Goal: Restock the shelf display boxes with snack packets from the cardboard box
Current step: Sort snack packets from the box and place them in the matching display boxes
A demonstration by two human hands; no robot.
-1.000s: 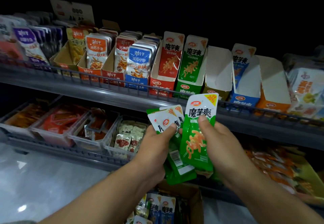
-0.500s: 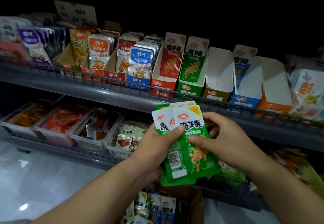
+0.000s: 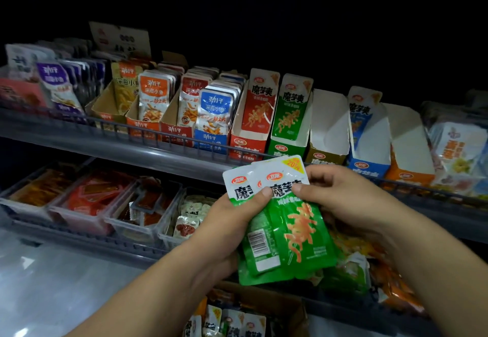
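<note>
Several green packets [image 3: 290,228] form a loose fanned stack held between both hands. They sit just below the green box [image 3: 286,149] and nearer the camera, white tops uppermost and almost level with the box's front lip in this view. Their long axis runs nearly upright, tops leaning a little left, which roughly matches the single green packet [image 3: 290,109] standing inside that box. The left hand [image 3: 232,220] grips the stack from the left, thumb pressed across the front faces and fingers curled behind. The right hand [image 3: 340,199] pinches the front packet's upper right edge, thumb on the face, its other fingers hidden behind. Both hands lie about equally close below the green box, but the right one's fingertips sit slightly higher and straight beneath it, so it looks better placed to lift packets over the lip. Left of the green box, the red box [image 3: 248,144] shows one red packet [image 3: 260,107]. Right of it, the brown box [image 3: 327,130] looks empty, the blue box [image 3: 369,159] shows one blue packet [image 3: 360,115], and the orange box [image 3: 406,162] beyond looks empty. Far below the green box, at the frame's bottom edge, the cardboard box [image 3: 298,310] holds mixed packets [image 3: 237,322].
</note>
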